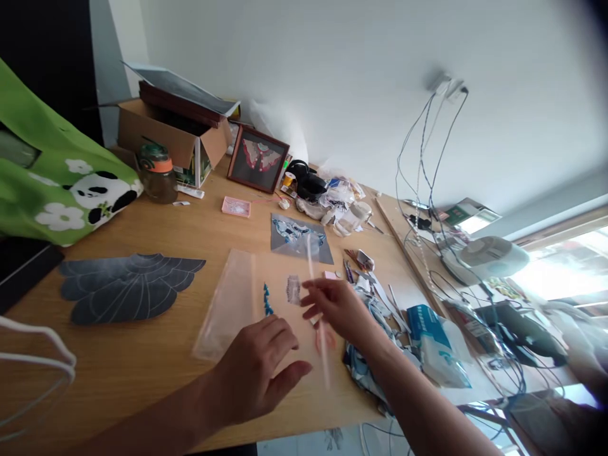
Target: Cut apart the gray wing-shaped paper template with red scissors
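Observation:
My left hand [260, 366] hovers over the near part of a clear plastic sheet [227, 303], its fingers bent and its thumb held apart, with nothing visible in it. Over the sheet's right side is my right hand [335, 309]; its fingers are loosely curled and apart, close to a blurred clear plastic edge [325, 361]. Whether they touch that edge cannot be made out. A short row of blue folded pieces [266, 297] lies on the sheet between the hands. Just left of my right fingertips is a small greyish patterned piece [293, 289].
Left lies a dark wing-shaped panel [137, 285]. Behind are a grey card with blue pieces [299, 235], a pink tray [236, 207], a framed butterfly [259, 158], a bottle [158, 174] and a cardboard box [185, 140]. Right are blue fabric [361, 367], a tissue pack [434, 345] and cables.

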`<control>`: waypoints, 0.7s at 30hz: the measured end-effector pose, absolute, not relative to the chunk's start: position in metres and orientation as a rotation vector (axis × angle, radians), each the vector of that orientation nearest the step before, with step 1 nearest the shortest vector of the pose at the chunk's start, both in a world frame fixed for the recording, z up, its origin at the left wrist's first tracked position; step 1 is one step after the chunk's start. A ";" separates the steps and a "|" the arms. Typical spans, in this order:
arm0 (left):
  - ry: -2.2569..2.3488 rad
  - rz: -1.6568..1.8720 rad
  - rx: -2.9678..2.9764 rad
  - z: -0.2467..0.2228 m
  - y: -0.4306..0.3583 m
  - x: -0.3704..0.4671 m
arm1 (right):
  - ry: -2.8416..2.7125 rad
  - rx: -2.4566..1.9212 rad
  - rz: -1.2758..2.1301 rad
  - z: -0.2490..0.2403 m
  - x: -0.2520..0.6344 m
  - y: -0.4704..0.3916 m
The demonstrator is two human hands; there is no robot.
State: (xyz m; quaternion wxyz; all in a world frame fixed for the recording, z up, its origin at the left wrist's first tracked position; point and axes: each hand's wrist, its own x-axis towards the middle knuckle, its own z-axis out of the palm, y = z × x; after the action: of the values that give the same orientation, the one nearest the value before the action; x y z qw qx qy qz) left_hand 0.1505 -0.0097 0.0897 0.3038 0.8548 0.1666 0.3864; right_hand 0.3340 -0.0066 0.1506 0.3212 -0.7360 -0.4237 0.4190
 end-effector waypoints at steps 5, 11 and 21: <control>0.497 1.155 2.228 0.075 -0.011 0.118 | -1.090 -1.932 1.032 0.208 0.341 -0.001; 0.562 1.164 2.260 0.060 -0.010 0.106 | -1.121 -1.823 0.936 0.255 0.367 -0.002; 0.557 1.141 2.217 0.036 -0.004 0.109 | -0.771 -1.633 0.712 0.267 0.384 0.033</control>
State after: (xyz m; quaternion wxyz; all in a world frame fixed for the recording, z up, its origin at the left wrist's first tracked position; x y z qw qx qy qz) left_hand 0.1094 -0.0038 0.0364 0.2891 0.8306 0.2086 0.4277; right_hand 0.3844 0.0331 0.2669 0.5647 -0.6944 -0.3278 0.3026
